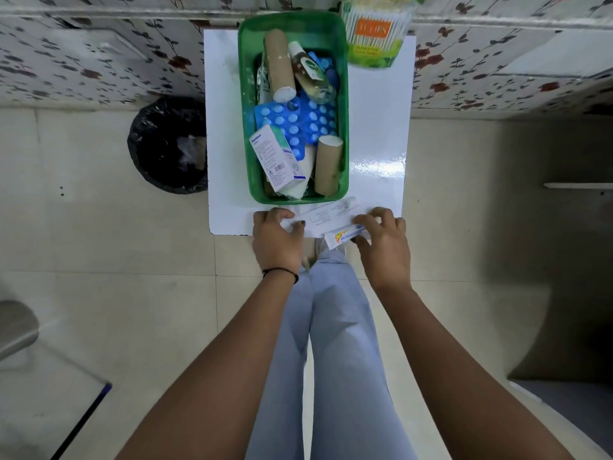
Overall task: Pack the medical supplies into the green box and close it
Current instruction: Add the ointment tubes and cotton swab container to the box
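The green box stands open on the white table. It holds two brown bandage rolls, a clear bottle, blue blister packs and a white medicine carton. At the table's near edge lies a long white carton. My left hand grips its left end. My right hand rests on its right end and holds a small white ointment tube against it.
A cotton-swab pack stands at the table's far right, beside the box. A black-lined bin sits on the floor left of the table. The floral wall runs behind. My legs are below the table edge.
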